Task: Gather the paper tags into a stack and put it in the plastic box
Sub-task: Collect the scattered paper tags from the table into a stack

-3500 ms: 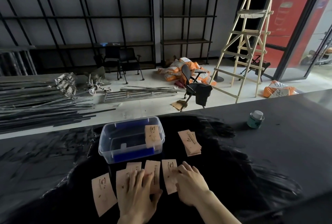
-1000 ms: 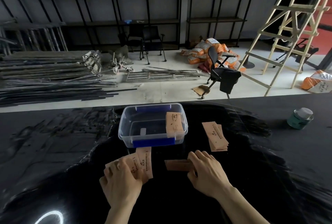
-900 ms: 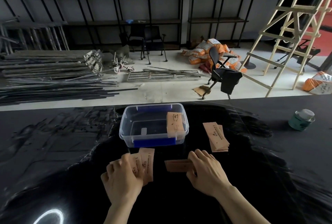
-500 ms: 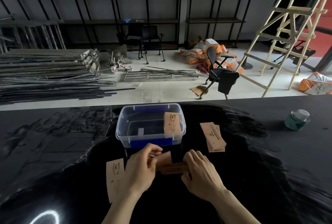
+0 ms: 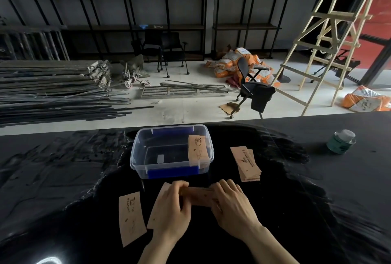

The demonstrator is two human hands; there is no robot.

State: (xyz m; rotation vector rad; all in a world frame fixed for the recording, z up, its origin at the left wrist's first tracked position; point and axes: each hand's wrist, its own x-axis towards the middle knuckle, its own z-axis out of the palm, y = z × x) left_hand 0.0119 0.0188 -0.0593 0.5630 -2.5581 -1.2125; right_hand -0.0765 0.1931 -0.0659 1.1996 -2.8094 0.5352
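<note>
Left of our left hand (image 5: 171,211) one loose paper tag (image 5: 131,217) lies ungathered. Both it and our right hand (image 5: 230,206) pinch a partial tag stack (image 5: 201,196) between them. Beyond, the plastic box (image 5: 139,158) holds one tag bundle (image 5: 197,152); right of it another tag pile (image 5: 246,163) waits, so we judge roughly half remains.
</note>
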